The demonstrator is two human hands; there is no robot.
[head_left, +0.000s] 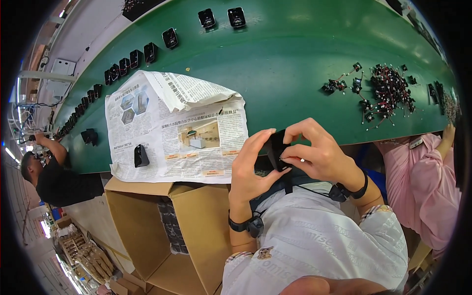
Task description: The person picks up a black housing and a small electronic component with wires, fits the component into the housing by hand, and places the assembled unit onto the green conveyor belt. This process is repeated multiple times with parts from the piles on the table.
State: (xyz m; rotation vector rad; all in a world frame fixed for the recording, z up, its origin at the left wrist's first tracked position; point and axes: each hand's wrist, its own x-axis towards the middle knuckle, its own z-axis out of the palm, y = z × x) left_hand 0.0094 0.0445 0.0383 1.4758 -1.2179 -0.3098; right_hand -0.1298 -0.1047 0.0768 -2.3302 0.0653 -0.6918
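A black, box-like plastic housing (pixel 278 147) is held up in front of my body, just off the near table edge. My left hand (pixel 250 164) grips it from the left, thumb below and fingers above. The bent fingers of my right hand (pixel 317 153) pinch at its right side. A tiny white bit (pixel 302 160) shows by the right fingertips; its kind is too small to tell. What lies inside the housing is hidden from this view. On the newspaper (pixel 206 110) to the left rests a similar black housing (pixel 141 156).
Black housings (pixel 149 52) line the far and left side of the green table (pixel 275 59). Small black parts with red wires (pixel 391 91) lie heaped at the right. An open cardboard box (pixel 201 236) holds black pieces. A person in black (pixel 64 172) and one in pink (pixel 418 182) flank me.
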